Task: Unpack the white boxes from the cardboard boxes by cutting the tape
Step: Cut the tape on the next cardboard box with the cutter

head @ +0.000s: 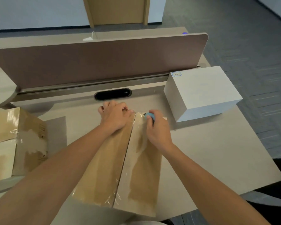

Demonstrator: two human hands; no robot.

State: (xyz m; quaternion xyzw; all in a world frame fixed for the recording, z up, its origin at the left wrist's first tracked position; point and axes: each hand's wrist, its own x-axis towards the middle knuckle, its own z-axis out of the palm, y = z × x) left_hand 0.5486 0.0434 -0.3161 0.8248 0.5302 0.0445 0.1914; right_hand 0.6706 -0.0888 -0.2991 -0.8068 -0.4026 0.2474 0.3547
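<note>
A cardboard box (104, 168) lies at the lower middle of the frame, its top seam covered with clear tape (140, 132). At its far end the left hand (114, 116) curls its fingers over the box's edge, gripping it. Just right of the seam, the right hand (157, 127) is closed around a blue cutter (149, 116) resting on the tape. A white box (201, 93) stands on the desk (209, 151) at the right. Another cardboard box (23, 135) lies opened at the left.

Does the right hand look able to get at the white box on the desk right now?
Probably yes: the white box sits just beyond the right hand with bare desk between, though that hand grips a blue cutter.
</note>
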